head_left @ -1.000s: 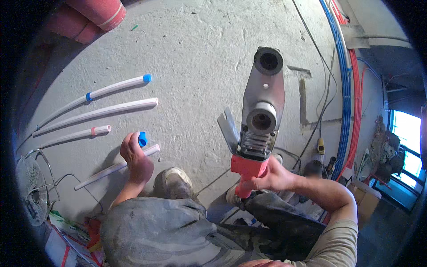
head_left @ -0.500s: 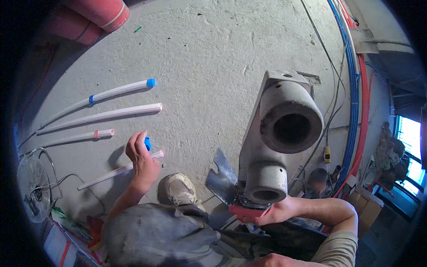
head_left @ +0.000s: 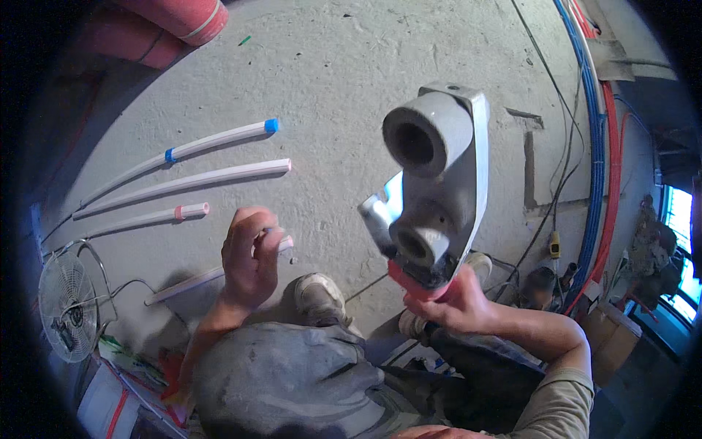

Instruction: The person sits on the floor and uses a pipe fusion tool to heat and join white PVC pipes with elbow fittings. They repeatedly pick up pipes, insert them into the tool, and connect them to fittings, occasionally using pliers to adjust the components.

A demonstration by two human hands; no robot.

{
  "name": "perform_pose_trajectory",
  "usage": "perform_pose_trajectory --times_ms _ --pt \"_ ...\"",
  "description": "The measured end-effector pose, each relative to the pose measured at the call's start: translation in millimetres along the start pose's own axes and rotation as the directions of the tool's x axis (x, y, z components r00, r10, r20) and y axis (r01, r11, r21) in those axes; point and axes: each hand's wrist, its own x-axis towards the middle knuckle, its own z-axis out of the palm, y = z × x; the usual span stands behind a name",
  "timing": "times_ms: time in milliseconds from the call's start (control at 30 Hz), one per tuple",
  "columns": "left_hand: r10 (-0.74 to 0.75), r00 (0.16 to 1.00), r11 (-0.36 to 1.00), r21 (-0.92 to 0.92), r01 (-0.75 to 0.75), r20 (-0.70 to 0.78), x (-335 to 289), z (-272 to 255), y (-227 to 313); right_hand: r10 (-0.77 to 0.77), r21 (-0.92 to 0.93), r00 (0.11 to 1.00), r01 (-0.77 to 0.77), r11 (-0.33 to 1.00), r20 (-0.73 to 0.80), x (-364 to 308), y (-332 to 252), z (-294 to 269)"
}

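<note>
My right hand is closed round the red handle of a pipe fusion welder. Its flat heating plate points up and away from me, with a large and a smaller grey socket on its left face. A shiny metal bracket sticks out beside the smaller socket. My left hand is raised, fingers curled against the thumb round a small blue fitting, mostly hidden by the fingers. Below that hand, a short white pipe lies on the floor, its pink-edged end showing past the fingers.
Three more white pipes lie on the left: one with blue bands, a plain one, one with a red band. A fan stands near left. Blue and red conduits run along the right, near a cardboard box. Red cylinders lie far left.
The welder has turned so its sockets face left, and it has moved up, away from my lap. My left hand has turned and risen slightly; the blue fitting is now mostly covered. The view has shifted.
</note>
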Motion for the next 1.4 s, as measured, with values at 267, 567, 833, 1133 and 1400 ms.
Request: perform_pose_trajectory --times_ms 267,567,833,1133,1400 --pt "0.250 0.913 0.941 -0.303 -0.151 0.323 65.2 -20.5 75.9 -0.206 -0.495 0.959 0.085 0.865 -0.195 31.4 3.1 8.3" --pt "0.547 0.750 0.769 -0.578 -0.273 0.373 61.2 -4.0 63.9 -0.187 -0.599 0.949 -0.001 0.801 -0.252 32.2 11.8 14.4" --pt "0.434 0.830 0.829 -0.515 -0.218 0.349 61.3 -12.1 71.3 -0.209 -0.598 0.937 0.000 0.802 -0.279 36.6 16.1 14.7" --pt "0.384 0.769 0.859 -0.502 -0.094 0.512 57.6 -0.3 76.2 -0.193 -0.629 0.941 -0.026 0.777 -0.277 42.7 17.9 13.9" --pt "0.074 0.702 0.651 -0.567 0.504 0.709 38.1 -37.9 40.0 -0.268 -0.606 0.934 0.074 0.792 -0.237 32.9 11.3 9.4"
